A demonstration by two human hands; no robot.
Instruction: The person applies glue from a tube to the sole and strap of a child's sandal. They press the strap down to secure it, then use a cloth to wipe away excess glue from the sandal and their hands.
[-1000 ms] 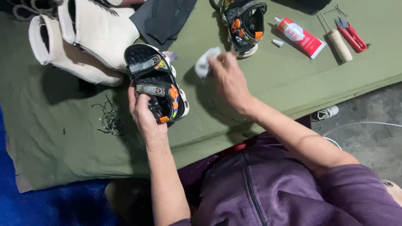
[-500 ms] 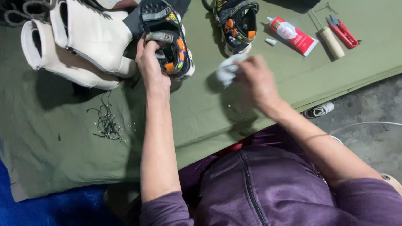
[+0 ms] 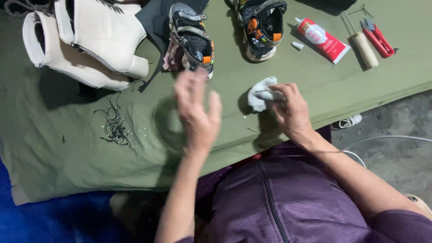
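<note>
Right fingers point(image 3: 278, 92) are curling round a small white rag point(image 3: 260, 93), pinching it together with a thin dark sliver whose kind I cannot tell; the right hand point(image 3: 292, 110) is resting low on the green tabletop point(image 3: 67, 171), near its front edge. Left fingers point(image 3: 191, 87) are spread and loose, holding nothing; the left hand point(image 3: 198, 114) is blurred, hovering just below the near sandal point(image 3: 191, 38).

That black sandal with orange trim is lying on the tabletop beside a dark sheet point(image 3: 155, 18), not touched by either hand. Its pair point(image 3: 263, 27) is sitting further right, with a red-and-white glue tube point(image 3: 324, 39) and its loose cap point(image 3: 297, 45) just beside it. A wooden-handled tool point(image 3: 363, 47) and red snips point(image 3: 379, 39) are lying at the far right. Two white boots point(image 3: 90, 45) are lying far left, with dark thread scraps point(image 3: 114, 128) below them.

Judgement: to do the wiping well, the rag is needing a firmer bunch so a clean face is showing past the fingertips, and the free hand is needing to steady the sandal by its sole, thumb clear of any glued seam. Keeping the rag off the thread scraps is mattering too, lest it carry lint along.
</note>
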